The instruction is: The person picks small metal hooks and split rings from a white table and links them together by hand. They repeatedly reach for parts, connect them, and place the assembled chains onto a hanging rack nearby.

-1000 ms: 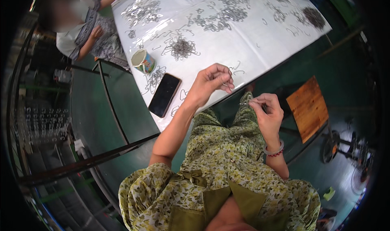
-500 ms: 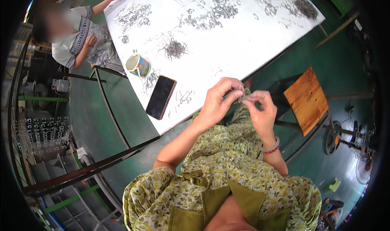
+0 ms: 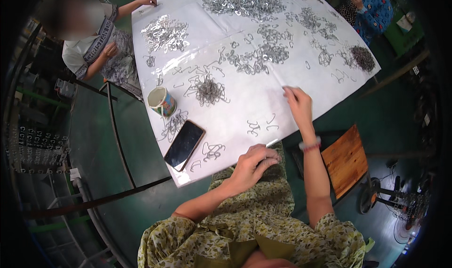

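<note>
My left hand [image 3: 256, 166] is at the near edge of the white table, thumb and fingers pressed together; whatever they hold is too small to make out. My right hand [image 3: 299, 107] reaches out over the tabletop, fingers loosely bent and nothing visible in them. Between the hands lie a few loose S-shaped metal hooks [image 3: 253, 127]. Beyond my right hand, to the left, spreads a loose cluster of metal hooks [image 3: 256, 60]. A dense tangle of thin wire hooks [image 3: 209, 92] sits left of that cluster.
On the table's left side are a black phone [image 3: 185, 145] and a patterned paper cup [image 3: 162, 102]. A large hook pile [image 3: 242, 3] lies at the back. One person [image 3: 101, 51] sits at left, another in blue [image 3: 374, 11] at far right. A wooden stool [image 3: 346, 159] stands at right.
My hands were together at the table's near edge; now they are apart. The right has moved forward over the table. The view has shifted, bringing in the far table and the person in blue.
</note>
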Available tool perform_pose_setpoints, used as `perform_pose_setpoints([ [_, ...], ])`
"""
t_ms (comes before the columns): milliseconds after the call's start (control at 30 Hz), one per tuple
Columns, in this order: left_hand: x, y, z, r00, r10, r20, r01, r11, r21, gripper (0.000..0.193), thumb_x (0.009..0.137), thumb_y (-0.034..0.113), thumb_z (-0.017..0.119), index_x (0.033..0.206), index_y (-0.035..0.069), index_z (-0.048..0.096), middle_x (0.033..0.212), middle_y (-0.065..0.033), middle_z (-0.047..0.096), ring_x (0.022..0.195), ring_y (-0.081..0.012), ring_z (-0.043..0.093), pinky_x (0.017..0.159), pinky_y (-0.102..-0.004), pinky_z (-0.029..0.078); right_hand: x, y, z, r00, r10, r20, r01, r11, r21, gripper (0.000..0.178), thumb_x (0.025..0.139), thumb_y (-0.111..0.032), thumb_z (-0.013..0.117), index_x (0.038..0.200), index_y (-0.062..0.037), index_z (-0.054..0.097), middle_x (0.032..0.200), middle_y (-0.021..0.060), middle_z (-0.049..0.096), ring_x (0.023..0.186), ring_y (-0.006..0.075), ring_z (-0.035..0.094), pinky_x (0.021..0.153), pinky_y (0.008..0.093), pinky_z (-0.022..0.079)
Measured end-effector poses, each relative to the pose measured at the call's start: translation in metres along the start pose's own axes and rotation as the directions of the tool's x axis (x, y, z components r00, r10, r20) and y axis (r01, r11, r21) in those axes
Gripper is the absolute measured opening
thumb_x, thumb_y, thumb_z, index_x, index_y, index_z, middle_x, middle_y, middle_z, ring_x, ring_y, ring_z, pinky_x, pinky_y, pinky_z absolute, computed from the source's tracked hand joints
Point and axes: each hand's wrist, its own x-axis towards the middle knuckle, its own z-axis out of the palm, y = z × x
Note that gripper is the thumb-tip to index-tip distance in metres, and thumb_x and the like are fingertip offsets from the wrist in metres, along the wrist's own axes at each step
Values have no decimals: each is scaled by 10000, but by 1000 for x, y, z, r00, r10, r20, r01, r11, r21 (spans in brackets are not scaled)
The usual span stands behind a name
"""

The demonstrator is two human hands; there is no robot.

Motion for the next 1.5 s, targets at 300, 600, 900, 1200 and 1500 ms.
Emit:
perform_pose_setpoints([
  [300,-6,-9,-11,998,54,-26,-52,996,66,127,868,-5,673,984,26,630,966,-83,697,894,-245,637,950,-408,440,95,43,79,993,-70,99,112,835,-539,120,808,-101,660,832,2,716,925,204,658,897,375,650,779,454,528],
  [600,-13,-4,-4,998,56,-3,-56,998,34,136,890,-2,655,1010,35,606,949,-85,703,893,-242,657,955,-415,430,64,25,51,982,49,180,38,892,-450,157,785,-71,637,909,12,687,849,208,684,831,391,667,744,456,540],
  [900,-20,5,10,997,4,-83,-4,1000,2,147,875,40,677,1011,16,626,957,-123,673,923,-290,644,829,-374,498,-20,-1,11,949,118,292,-184,960,210,173,792,-38,633,955,19,648,728,31,638,653,101,565,606,268,481],
  [1200,-21,-12,25,996,-55,-73,64,991,119,151,915,101,675,1017,-1,630,966,-111,702,890,-179,674,772,-307,531,-109,-74,-63,907,19,420,-36,999,32,128,821,-28,623,929,6,683,772,69,671,590,86,545,559,261,449],
  [1500,-17,-6,24,1000,-6,-16,9,977,212,159,880,87,666,1013,23,607,966,-142,662,945,-344,624,819,-420,487,-123,-136,-89,910,-152,385,179,983,-35,148,805,34,611,937,20,676,785,95,594,569,172,531,537,296,414],
])
